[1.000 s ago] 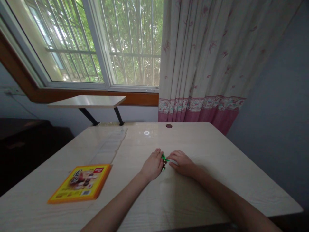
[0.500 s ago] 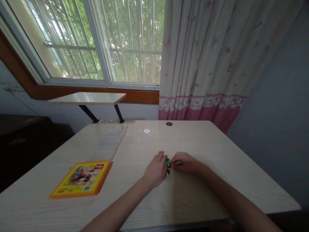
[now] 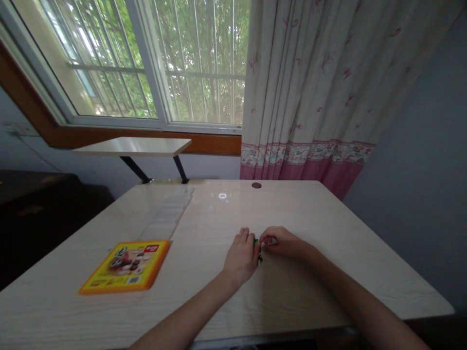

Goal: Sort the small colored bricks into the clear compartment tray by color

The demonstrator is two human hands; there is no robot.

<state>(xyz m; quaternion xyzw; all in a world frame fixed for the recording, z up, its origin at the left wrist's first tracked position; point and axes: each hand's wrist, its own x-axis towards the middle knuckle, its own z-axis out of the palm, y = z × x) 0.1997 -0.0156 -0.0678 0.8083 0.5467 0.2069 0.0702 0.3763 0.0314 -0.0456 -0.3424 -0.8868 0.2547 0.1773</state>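
Note:
On the desk, a small green and dark thing lies between my hands; most of it is covered, and its kind is too small to tell. My left hand rests over its left part, palm down, with the fingers stretched out forward along the desktop. From the other side, my right hand has thumb and forefinger pinched together at the thing's right edge. Whatever sits between those fingertips is hidden.
A flat yellow box with printed pictures lies to the left. Behind it is a clear plastic sheet. A raised shelf on black legs stands at the back left, and a round hole marks the desk's far edge.
My left hand has shifted slightly right and covers more of the green and dark thing. The fingers of my right hand stay pinched beside it. The view has moved a little.

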